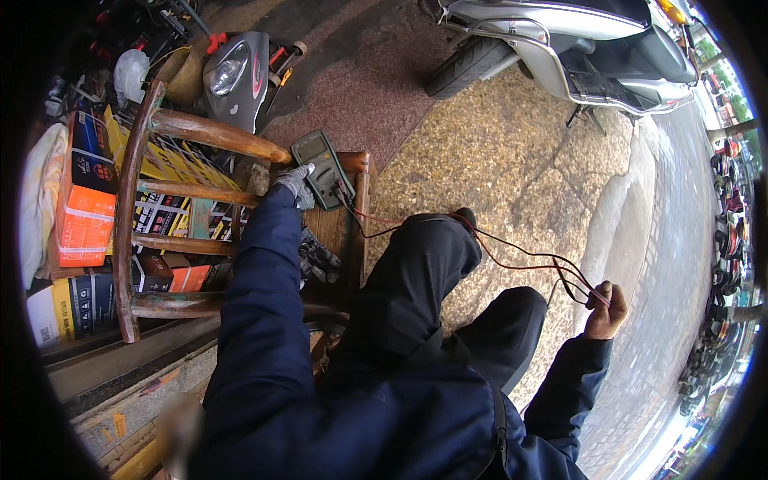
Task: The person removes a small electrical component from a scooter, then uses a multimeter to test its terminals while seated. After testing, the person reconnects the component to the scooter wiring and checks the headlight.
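A multimeter (326, 178) with a dark green rim lies tilted over the seat of a wooden chair. My left hand (297, 186), in a grey glove, is closed on its left edge; part of the grip is hidden by my sleeve. From the meter's lower end, red and black test leads (516, 265) run across my knee to the right. Bare and held out to that side, my right hand (606, 314) pinches the leads between its fingers. A dark crumpled thing, perhaps a glove (318, 258), rests on the chair seat below the meter.
The wooden chair (212, 140) stands at my left, with cartons (86, 212) stacked behind its slatted back. A loose scooter headlight panel (238, 78) sits beyond it. A parked silver scooter (552, 40) is at the far right, beside the wet road (672, 240).
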Motion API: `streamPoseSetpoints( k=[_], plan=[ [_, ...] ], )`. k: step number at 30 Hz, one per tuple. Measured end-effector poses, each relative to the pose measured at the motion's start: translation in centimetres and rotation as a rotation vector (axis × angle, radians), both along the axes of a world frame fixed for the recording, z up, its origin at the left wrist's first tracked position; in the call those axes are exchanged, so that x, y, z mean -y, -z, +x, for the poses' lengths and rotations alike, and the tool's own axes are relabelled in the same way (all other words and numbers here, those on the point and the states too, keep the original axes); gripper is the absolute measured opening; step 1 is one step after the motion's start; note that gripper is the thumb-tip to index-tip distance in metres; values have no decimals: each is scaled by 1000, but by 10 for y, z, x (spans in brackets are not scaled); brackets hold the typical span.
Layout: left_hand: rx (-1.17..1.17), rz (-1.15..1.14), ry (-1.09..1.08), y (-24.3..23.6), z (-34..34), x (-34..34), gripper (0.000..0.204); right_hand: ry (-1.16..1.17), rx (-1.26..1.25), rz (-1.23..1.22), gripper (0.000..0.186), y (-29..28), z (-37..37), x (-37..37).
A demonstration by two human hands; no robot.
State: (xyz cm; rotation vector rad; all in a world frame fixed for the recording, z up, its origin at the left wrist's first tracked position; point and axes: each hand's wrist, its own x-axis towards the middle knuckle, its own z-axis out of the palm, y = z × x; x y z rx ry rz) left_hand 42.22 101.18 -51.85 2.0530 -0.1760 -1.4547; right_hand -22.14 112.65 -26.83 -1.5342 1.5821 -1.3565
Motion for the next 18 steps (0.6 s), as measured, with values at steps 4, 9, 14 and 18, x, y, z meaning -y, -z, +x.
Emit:
streamPoseSetpoints(
  k=[4, 9, 14, 18],
  plan=[
    [7, -45, 0, -9, -5, -5, 54, -1, 4, 6, 35, 3, 6, 7],
    [-13, 17, -103, -14, -4, -6, 57, -8, -24, 13, 35, 1, 6, 8],
    [62, 52, -5, -16, -7, -2, 58, -10, -13, 15, 35, 2, 8, 8],
    [223, 55, 70, -19, -12, -1, 60, -11, -2, 13, 34, 4, 12, 11]
  ],
)
